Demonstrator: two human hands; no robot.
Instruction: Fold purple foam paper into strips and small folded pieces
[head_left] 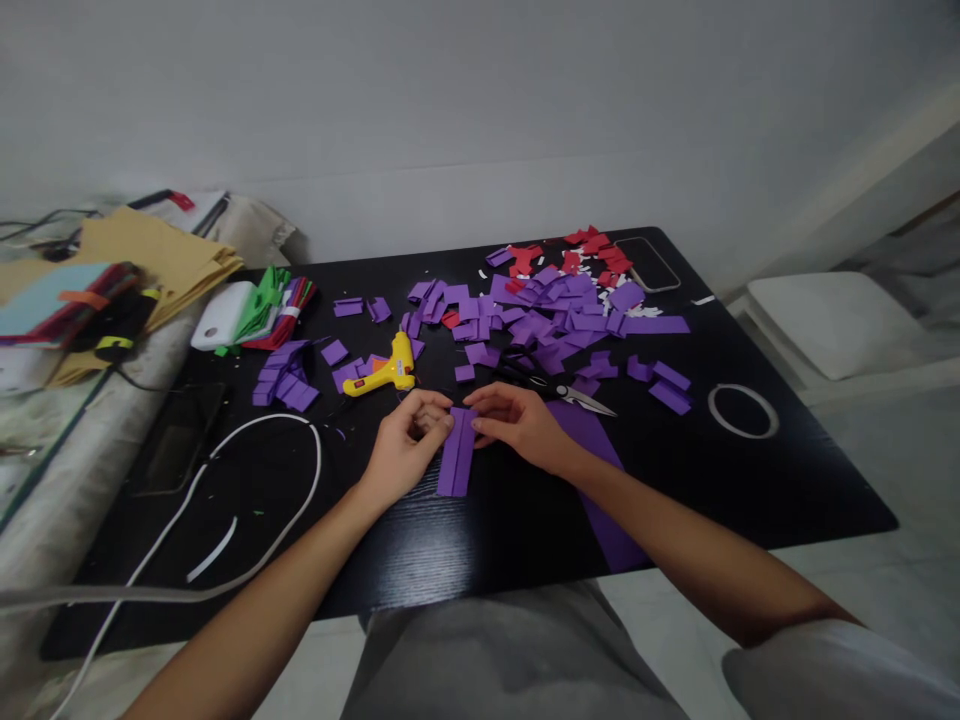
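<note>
Black tabletop (750, 490) is noted. At centre, one folded purple strip (454, 465) is pinched at its far end by the left hand (405, 440) and the right hand (525, 425), fingers all but closed on opposite edges, apparently so that it is kept steady. One pair of scissors (568, 392) is laid at two o'clock and one yellow glue gun (394, 370) at ten, presumably for easy reach. One purple sheet (611, 540) is recorded at four, one ring (754, 435) at three. Purple pieces (577, 290), heaped at one, cannot be counted.
</note>
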